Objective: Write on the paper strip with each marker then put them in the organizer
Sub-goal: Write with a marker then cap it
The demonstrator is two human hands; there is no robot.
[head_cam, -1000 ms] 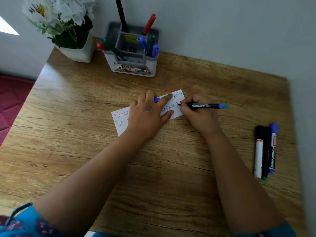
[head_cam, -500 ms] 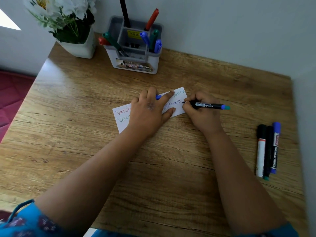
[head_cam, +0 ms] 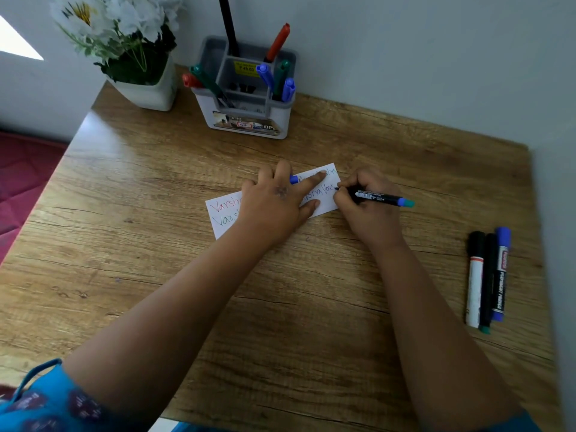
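Observation:
A white paper strip with red and green writing lies on the wooden desk. My left hand presses flat on it, a blue marker cap caught between its fingers. My right hand grips a black marker with a teal end, its tip touching the strip's right end. A grey-and-white organizer stands at the back with several markers in it. Three markers lie side by side at the right: one white with a black cap, one black, one blue-capped.
A white pot of white flowers stands left of the organizer. Walls border the desk at the back and on the right. A red surface lies beyond the desk's left edge.
My right hand has slid the marker tip rightward along the strip, adding letters. My left hand has stayed pressed on the paper.

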